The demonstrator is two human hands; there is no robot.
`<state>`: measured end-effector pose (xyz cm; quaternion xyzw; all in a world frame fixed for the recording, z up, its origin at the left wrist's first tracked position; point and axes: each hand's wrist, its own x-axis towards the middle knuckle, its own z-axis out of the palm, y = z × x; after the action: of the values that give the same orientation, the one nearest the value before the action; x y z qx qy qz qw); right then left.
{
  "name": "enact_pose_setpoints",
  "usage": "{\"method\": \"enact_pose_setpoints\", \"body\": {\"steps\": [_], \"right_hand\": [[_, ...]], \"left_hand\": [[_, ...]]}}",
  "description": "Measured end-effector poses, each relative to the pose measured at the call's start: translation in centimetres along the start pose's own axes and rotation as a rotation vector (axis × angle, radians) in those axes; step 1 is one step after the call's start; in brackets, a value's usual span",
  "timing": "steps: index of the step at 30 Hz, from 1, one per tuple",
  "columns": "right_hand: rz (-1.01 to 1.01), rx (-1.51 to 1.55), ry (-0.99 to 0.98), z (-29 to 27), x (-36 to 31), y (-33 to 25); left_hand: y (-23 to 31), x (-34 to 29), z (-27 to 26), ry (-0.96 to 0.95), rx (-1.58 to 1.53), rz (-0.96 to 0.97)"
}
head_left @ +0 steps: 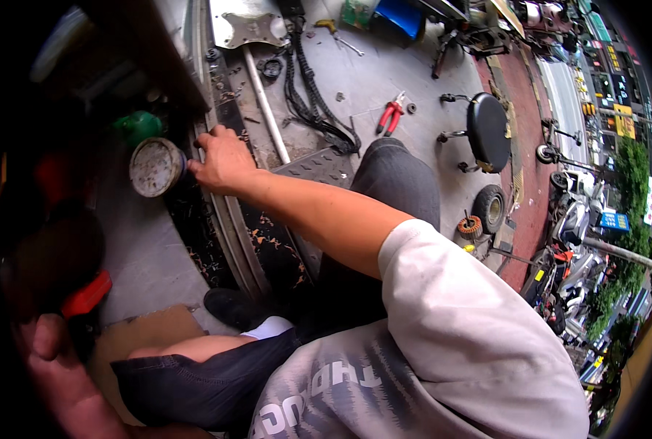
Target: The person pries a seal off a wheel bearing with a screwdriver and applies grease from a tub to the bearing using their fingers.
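The round tin (155, 169) sits beside the metal track (230, 235), probably kept there for easy reach; the right hand (225, 162) is right beside it, fingers bent (whether they grip, I cannot tell), arm stretched out; the left hand (54, 360) lies low in shadow, its grasp unclear

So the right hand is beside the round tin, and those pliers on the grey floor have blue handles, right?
Not quite: the pliers are red-handled, not blue-handled, as the head view shows. They do lie on the grey floor, and the right hand is beside the round tin.
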<state>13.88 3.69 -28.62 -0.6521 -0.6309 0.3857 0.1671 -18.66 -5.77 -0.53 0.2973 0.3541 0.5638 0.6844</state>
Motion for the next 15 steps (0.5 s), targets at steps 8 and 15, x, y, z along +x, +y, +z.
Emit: {"method": "enact_pose_setpoints", "body": {"steps": [8, 15], "right_hand": [[-0.218, -0.030, 0.032, 2.0, 1.5, -4.3], [-0.466, -0.384, 0.004, 5.2, 2.6, -5.4]], "left_hand": [[-3.3, 0.3, 8.1, 0.035, -0.195, 0.138], [-4.8, 0.9, 5.7, 0.083, -0.294, 0.114]]}}
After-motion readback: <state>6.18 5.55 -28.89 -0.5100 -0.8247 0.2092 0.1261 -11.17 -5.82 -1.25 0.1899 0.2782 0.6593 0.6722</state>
